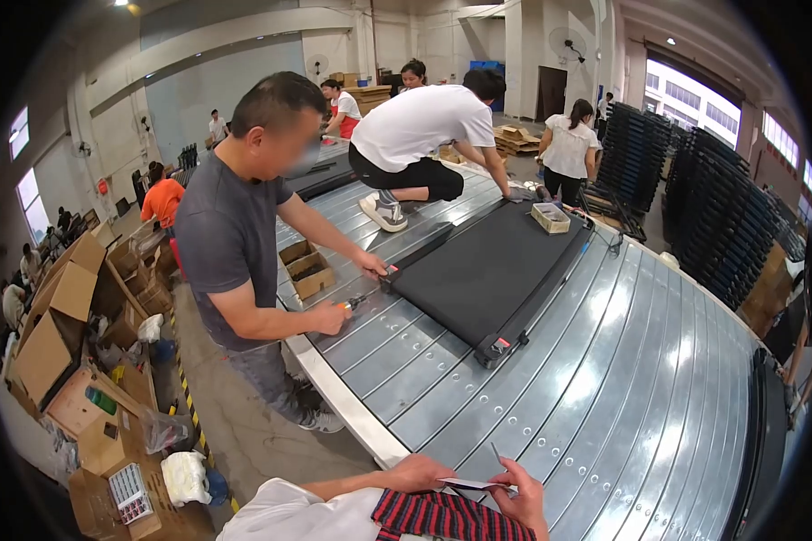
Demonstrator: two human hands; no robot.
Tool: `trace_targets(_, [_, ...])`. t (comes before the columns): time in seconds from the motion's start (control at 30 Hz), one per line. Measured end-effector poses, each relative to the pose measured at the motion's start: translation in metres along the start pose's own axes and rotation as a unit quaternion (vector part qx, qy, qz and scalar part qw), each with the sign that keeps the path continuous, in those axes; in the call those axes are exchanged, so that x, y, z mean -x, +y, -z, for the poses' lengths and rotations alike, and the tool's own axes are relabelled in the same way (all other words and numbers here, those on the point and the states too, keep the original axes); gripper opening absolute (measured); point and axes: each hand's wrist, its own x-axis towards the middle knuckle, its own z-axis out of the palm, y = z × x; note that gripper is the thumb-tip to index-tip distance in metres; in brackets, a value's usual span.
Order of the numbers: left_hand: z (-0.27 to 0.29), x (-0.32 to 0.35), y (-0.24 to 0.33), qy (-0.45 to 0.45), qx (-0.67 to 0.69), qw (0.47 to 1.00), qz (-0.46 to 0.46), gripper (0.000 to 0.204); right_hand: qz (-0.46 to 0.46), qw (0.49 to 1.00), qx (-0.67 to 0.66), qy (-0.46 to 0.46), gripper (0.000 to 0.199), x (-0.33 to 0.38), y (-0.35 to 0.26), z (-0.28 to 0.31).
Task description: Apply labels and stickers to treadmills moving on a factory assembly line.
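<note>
Near the front edge of the metal-slatted table, my left hand (419, 472) is closed, pinching one end of a small flat card (465, 484), white with a dark part. My right hand (521, 494) is closed at the card's other end. A thin pale strip (496, 453) sticks up beside the right fingers; whether it belongs to the card I cannot tell. Farther off, a flat black treadmill deck (487, 270) lies on the table (595, 379), with red-and-white labels on its near corner caps. Both my hands are apart from it.
To the left, a person in grey (230, 216) holds an orange-handled tool (346, 309) by the deck's corner. Another in white (424, 131) crouches on the table. A parts box (307, 270) and a small tray (550, 217) sit there. Black frames (722, 198) stand stacked right.
</note>
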Motion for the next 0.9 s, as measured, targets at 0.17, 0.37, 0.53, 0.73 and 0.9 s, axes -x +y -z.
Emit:
trace_targets(0.17, [0.000,0.009,-0.001,0.001,0.024,1.000,0.016,0.023,-0.005,1.000,-0.006,-0.014,0.049,0.002,-0.003,-0.006])
trace_targets(0.37, [-0.006,0.006,-0.001,0.000,0.021,0.999,-0.032,0.024,-0.014,1.000,0.007,0.002,0.048,0.016,0.000,-0.003])
trace_targets(0.53, [-0.003,0.003,0.004,0.007,0.044,0.998,-0.034,0.025,-0.026,0.999,0.033,0.005,0.047,0.013,-0.010,0.002])
trace_targets(0.73, [0.005,-0.006,-0.001,0.004,0.050,0.997,-0.057,0.025,-0.035,0.998,0.052,0.002,0.050,0.013,-0.009,0.002])
trace_targets(0.9, [0.013,-0.001,-0.008,0.019,0.030,0.998,-0.046,0.026,-0.033,0.998,0.049,-0.001,0.050,0.004,-0.015,-0.007])
